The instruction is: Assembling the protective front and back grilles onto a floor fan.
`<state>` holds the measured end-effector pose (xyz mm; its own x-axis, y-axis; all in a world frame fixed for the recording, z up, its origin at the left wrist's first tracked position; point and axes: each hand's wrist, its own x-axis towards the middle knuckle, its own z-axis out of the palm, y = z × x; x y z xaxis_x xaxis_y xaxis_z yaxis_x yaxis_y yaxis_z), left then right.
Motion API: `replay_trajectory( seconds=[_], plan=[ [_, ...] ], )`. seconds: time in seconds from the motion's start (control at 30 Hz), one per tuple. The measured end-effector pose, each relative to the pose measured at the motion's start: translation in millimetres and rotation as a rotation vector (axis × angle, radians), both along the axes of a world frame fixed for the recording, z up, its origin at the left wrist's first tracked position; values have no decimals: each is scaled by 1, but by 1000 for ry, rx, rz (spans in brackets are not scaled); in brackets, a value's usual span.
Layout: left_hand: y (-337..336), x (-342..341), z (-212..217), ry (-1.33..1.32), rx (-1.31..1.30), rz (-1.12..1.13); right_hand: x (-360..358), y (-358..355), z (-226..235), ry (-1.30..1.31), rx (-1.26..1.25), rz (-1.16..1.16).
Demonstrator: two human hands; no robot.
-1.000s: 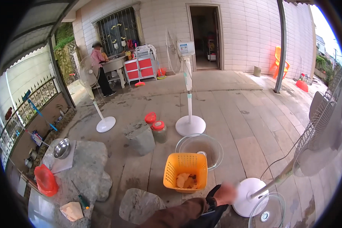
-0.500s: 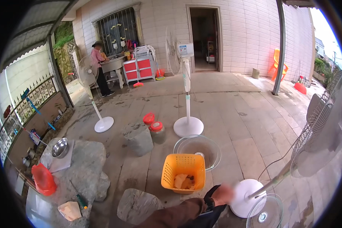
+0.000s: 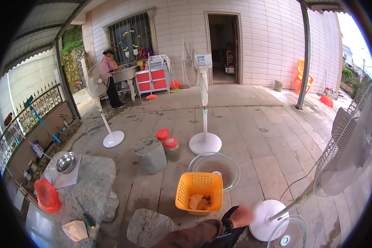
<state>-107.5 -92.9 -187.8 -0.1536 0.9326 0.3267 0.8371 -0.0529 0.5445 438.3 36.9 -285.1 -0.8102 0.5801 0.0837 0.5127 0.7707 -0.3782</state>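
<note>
Sprawling at nine o'clock from the plastic yellow basket (image 3: 199, 182), one rough grey stone slab (image 3: 97, 173) bears four things: a shiny round steel bowl (image 3: 65, 162), a crinkled red bag (image 3: 47, 196), a slim tool (image 3: 84, 213) with a green handle, and a pale folded piece (image 3: 75, 230), paper or cloth. At ten o'clock come one pedestal fan (image 3: 113, 139) on a round white base and, nearer, one squat grey block (image 3: 153, 159); a smooth-faced boulder (image 3: 150, 227) sits at eight. Two jars (image 3: 172, 152) with red tops stand at eleven. The basket, square-mouthed and slotted, holds pale scraps. Just behind it, toward one o'clock, lies the first of two round, clear-rimmed grilles (image 3: 229, 169), with a second fan (image 3: 204, 93) upright at twelve. The left hand (image 3: 241, 216) is at four o'clock, over dark trousers; its fingers are blurred, so whether they grasp anything cannot be told. Right beside them, the third fan's white base (image 3: 260, 225) stands in the way, the other grille overlapping it at five.
</note>
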Motion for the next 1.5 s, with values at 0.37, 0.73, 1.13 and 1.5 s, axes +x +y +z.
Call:
replay_trajectory(
  seconds=[0.37, 0.73, 1.13, 1.5],
  plan=[
    [4, 1, -6, -3, -17, -7, -37, -27, 62, 49, 132, 117],
    [2, 0, -6, -9, -10, -2, -19, -21, 35, -21, 101, -25],
    [0, 0, -5, -8, -2, 6, -38, -28, 61, 93, 165, 148],
    [1, 1, -7, -14, 13, 5, -31, -23, 63, 101, 306, 232]
  ],
)
